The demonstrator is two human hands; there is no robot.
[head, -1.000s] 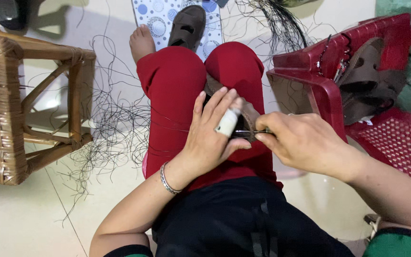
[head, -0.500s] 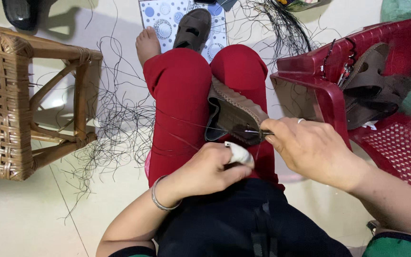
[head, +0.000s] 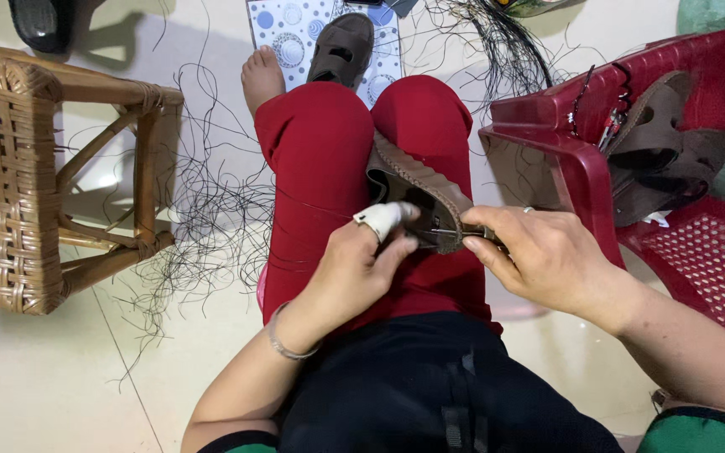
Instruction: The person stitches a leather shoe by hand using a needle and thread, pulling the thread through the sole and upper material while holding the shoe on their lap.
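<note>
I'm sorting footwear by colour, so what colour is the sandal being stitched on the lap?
Brown; the sandal shows best in the head view.

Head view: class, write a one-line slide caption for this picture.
Seated person's left hand and right hand work on a brown sandal held on red-trousered knees, loose black thread strewn across the floor.

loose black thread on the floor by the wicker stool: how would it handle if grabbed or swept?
The black thread lies in thin curling strands, so it is probably floppy and very light. The strands cross and loop over each other, so a grab would likely lift a tangled clump rather than one strand. Spread flat on the smooth tile floor, it may be hard to pinch and might slide when swept.
</note>
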